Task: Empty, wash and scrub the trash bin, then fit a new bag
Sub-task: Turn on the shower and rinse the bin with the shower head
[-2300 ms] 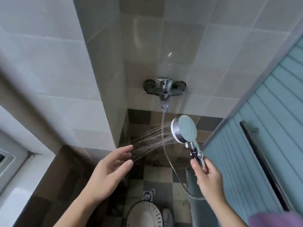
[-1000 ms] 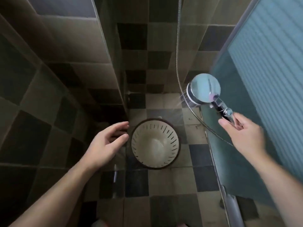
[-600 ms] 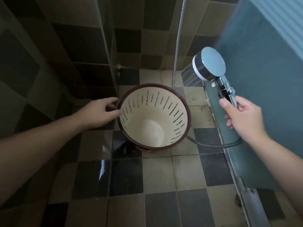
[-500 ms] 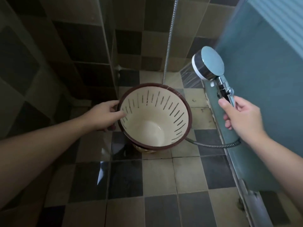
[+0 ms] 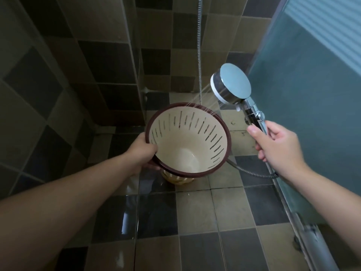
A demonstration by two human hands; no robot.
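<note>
Left hand grips the dark brown rim of the trash bin at its left side, thumb hooked over the rim into the opening and the fingers curled beneath, out of sight. It sits at the centre of the frame, tilted so its open mouth faces up toward the camera. The bin is cream inside, tapering to a small round bottom, with rows of narrow vertical slits around the upper wall. Part of its slatted outer base shows below the rim at the lower edge; whether that base touches the floor cannot be told.

Right hand, at the right of the frame, is wrapped round the chrome handle of the shower head, thumb lying along the handle near a small button. The round head is up and to the right of the bin, its face turned left and downward, and thin streams of water run from it across the far edge of the bin's rim. The metal hose hangs straight down in the upper centre, passes behind the bin and curves back up to the handle on the right.

Wet checkered floor tiles in dark and beige fill the lower frame, with similar wall tiles in the upper left. A frosted teal glass door stands along the right edge.
</note>
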